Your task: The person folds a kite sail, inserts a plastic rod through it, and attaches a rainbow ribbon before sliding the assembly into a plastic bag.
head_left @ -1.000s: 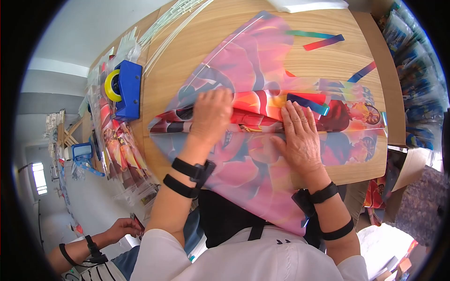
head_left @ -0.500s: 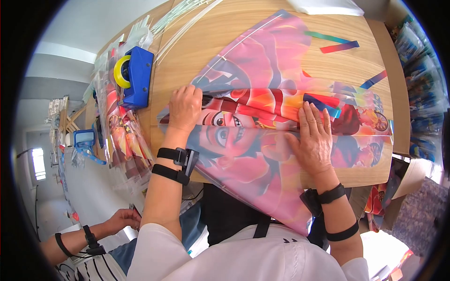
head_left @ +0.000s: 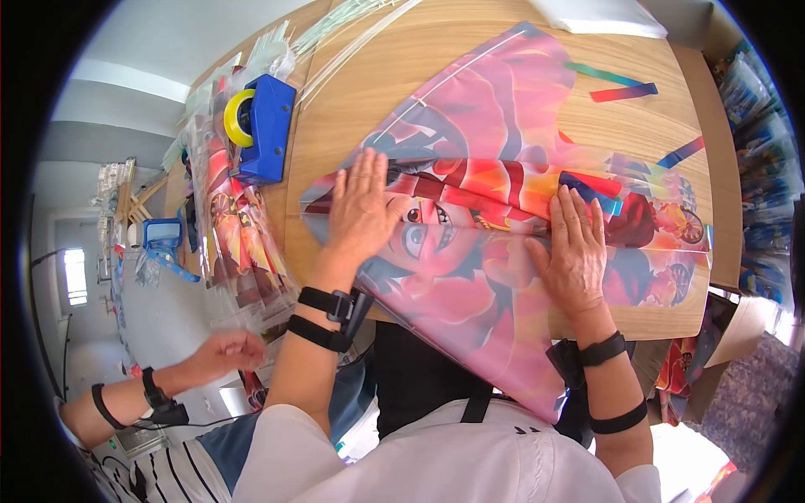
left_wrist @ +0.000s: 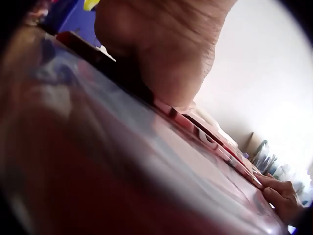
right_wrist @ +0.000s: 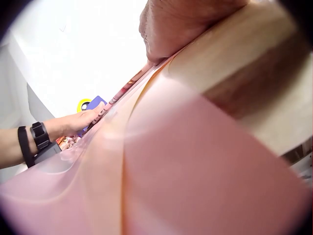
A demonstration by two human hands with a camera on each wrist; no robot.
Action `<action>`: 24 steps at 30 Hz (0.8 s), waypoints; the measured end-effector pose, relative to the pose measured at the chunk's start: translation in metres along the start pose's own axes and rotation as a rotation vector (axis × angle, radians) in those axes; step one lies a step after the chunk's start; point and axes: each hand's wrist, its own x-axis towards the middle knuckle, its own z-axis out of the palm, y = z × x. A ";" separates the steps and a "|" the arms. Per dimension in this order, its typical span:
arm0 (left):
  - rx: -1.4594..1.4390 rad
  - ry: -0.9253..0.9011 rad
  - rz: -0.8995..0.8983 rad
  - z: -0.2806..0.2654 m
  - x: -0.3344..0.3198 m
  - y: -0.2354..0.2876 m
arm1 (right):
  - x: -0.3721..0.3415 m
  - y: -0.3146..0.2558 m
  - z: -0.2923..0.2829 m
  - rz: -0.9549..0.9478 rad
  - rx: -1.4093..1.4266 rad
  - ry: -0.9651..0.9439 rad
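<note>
One printed film (head_left: pixel 453 306) lies across the table (head_left: pixel 360 92); the left hand (head_left: pixel 362 211) rests toward its nine o'clock, the right hand (head_left: pixel 577 256) toward its four, fingers straight on both; they hide the print beneath; the left wrist view leaves the left fingertips unseen.

Beside one blue tape dispenser (head_left: pixel 268 130), you are seeing one yellow tape roll (head_left: pixel 239 117) sitting in it. Right of the dispenser, one large printed sheet (head_left: pixel 503 109) is lying on one surface (head_left: pixel 620 126), and your two grips, one left grip (head_left: pixel 362 210) and one right grip (head_left: pixel 579 256), are resting on it. Four black straps (head_left: pixel 317 333) are circling your forearms, two on each. Nearer you than the dispenser, one other person's hand (head_left: pixel 228 352) is showing. Several pale rods (head_left: pixel 360 42) are lying beyond the dispenser, overlapping too much for counting.
</note>
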 end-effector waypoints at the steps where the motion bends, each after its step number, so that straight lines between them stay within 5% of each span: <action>1: 0.036 -0.015 -0.073 -0.002 0.001 -0.009 | 0.000 0.001 0.002 -0.004 0.005 0.007; 3: 0.057 -0.044 -0.121 -0.009 0.004 -0.008 | 0.000 0.003 0.003 0.005 0.000 0.017; 5: 0.002 0.107 -0.021 -0.022 0.004 0.020 | 0.000 0.002 0.000 -0.005 0.036 0.001; 9: -0.212 0.077 0.222 -0.022 0.015 0.100 | -0.001 0.003 0.001 0.004 0.033 -0.008; 17: -0.006 0.073 -0.043 -0.009 0.017 0.068 | -0.001 0.003 0.002 0.019 0.030 -0.005; 21: -0.314 0.090 0.287 -0.019 0.018 0.148 | -0.003 0.003 0.004 0.023 0.057 0.012; 24: -0.417 0.054 0.332 0.000 0.033 0.187 | -0.004 0.005 0.006 0.000 0.057 0.038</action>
